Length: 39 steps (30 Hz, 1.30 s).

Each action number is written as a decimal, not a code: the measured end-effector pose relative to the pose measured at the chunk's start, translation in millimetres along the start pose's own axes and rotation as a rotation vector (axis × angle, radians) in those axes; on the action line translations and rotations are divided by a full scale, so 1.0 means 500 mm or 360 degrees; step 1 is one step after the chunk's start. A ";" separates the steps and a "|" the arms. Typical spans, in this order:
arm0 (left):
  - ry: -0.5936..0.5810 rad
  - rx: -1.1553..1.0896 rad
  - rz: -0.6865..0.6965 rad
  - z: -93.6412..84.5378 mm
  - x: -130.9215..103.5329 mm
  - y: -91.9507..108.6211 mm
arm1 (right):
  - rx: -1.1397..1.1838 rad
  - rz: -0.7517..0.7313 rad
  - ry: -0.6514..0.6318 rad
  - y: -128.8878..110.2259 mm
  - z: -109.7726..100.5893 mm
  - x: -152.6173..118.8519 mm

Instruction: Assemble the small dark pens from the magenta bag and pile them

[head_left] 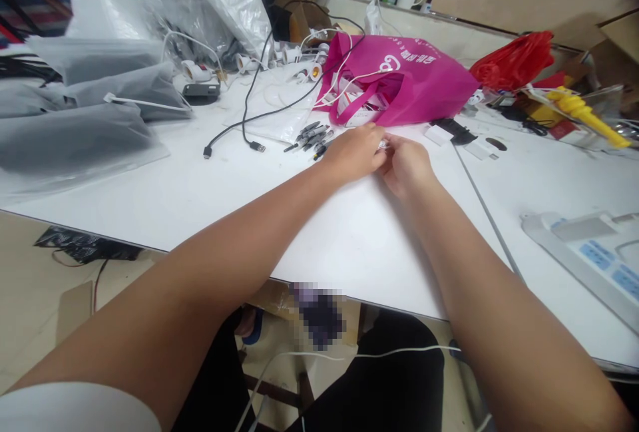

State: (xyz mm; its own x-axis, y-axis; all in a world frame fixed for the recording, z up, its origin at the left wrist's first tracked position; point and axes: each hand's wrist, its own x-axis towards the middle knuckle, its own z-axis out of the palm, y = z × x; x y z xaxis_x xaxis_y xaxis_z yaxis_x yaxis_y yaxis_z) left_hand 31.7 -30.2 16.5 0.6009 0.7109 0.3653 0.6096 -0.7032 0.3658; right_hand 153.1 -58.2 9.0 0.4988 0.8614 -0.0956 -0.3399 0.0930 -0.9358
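A small white piece (383,144) is between the left hand (354,151) and the right hand (408,164), whose fingers seem to grasp it together – mostly covered, so I cannot tell how finished it is, only that it is not yet put down. Just behind stands the pink bag (434,89); beside the left hand lie dark pen-like pieces (313,137), on the white table (344,239)

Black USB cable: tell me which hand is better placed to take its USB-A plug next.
Probably the left hand: it is nearer the USB-A plug, while the right hand lies beyond the left. Both hands meet at a small white object, mostly hidden, so the left may need freeing first.
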 end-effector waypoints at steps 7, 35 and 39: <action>0.0020 -0.0047 0.0026 0.000 0.001 -0.006 | -0.0047 -0.0013 0.0100 -0.011 0.001 -0.006; 0.0133 -0.0002 0.0008 -0.010 0.010 -0.017 | 0.0011 0.0169 -0.0131 -0.016 0.000 -0.014; 0.0204 0.0084 -0.0196 -0.026 0.019 -0.061 | -0.0055 0.0162 -0.0085 -0.008 -0.017 0.001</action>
State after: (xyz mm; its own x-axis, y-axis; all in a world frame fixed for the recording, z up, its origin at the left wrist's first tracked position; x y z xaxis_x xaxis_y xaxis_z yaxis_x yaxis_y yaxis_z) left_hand 12.1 -1.8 20.1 0.4512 0.7832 0.4278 0.7030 -0.6072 0.3703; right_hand 161.6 -62.3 9.8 0.4199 0.8909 -0.1734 -0.3583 -0.0128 -0.9335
